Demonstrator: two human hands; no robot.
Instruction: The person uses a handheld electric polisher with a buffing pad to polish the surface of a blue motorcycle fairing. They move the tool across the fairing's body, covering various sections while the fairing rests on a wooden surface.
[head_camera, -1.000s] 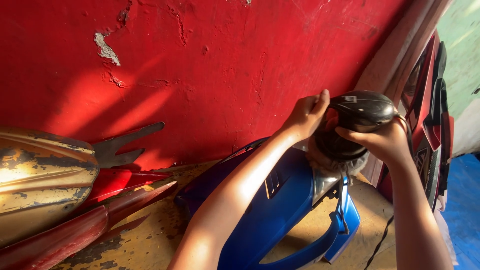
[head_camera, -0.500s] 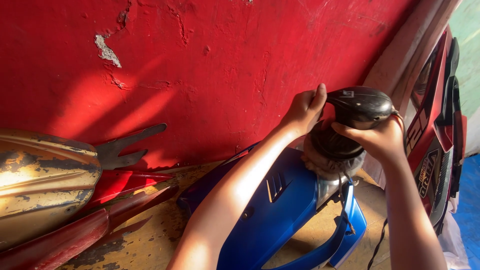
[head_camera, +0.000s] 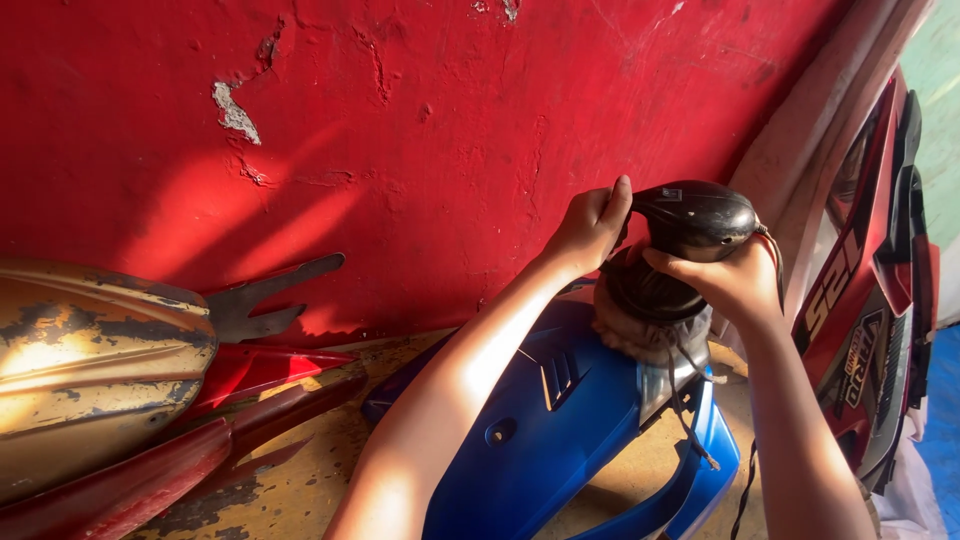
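1. Tool: black electric polisher (head_camera: 690, 225) with a woolly buffing bonnet (head_camera: 645, 335) at its foot. We hold it in both hands; the bonnet sits pressed on the top edge of the panel directly under our grip.

2. Left hand (head_camera: 588, 228): wrapped around the far side of the polisher's head, fingers curled shut on the housing, thumb up along it.

3. Right hand (head_camera: 728, 280): cupped under and around the near side of the housing, fingers closed on it. Both grips read as firm; we cannot tell whether a switch is pressed.

4. Work piece: blue plastic motorcycle fairing (head_camera: 560, 420), lying tilted below our hands on a worn wooden surface (head_camera: 300, 480), its upper end against the red wall (head_camera: 420, 130) beyond the grip.

5. Risk, cord: the power cord (head_camera: 745, 490) hangs from under our right hand, and the bonnet's loose drawstring (head_camera: 690, 405) dangles just below the pad. Either could, in our judgement, be caught by the spinning pad and wound in.

6. Risk, panel: the fairing appears unclamped. Pressure near its edge could make it slide or tip away from under the grip.

7. Risk, edge: the pad overhangs a curved rim; dwelling there could burn or thin the paint.

8. Risk, neighbours: the red fairing (head_camera: 870, 300) stands close to the right of our right hand, and the wall is just behind the left; a kick of the tool could strike either.

9. Well left of the grip: a rusted yellow fuel tank (head_camera: 90, 370) and dark red panels (head_camera: 200, 440), out of reach.
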